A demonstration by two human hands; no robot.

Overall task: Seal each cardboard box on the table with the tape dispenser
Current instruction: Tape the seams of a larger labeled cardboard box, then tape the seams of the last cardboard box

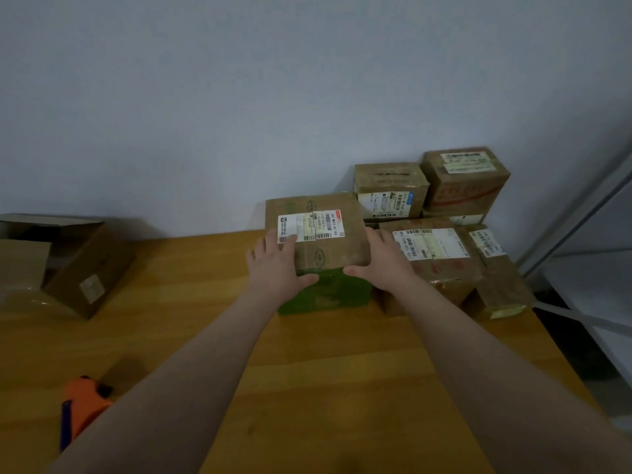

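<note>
A brown cardboard box with a green front and a white shipping label (pixel 328 241) stands on the wooden table (pixel 342 364) near the wall. My left hand (pixel 277 265) lies on its left top edge, thumb against the front. My right hand (pixel 383 261) clasps its right side, thumb on the front edge. Both hands hold the box between them. The orange tape dispenser (pixel 82 405) lies on the table at the near left, partly hidden behind my left forearm.
Several sealed, labelled boxes (pixel 441 248) are stacked at the right against the wall, close to the held box. An open cardboard box (pixel 68 265) lies on the table's far left. A white metal frame (pixel 581 213) stands past the table's right edge.
</note>
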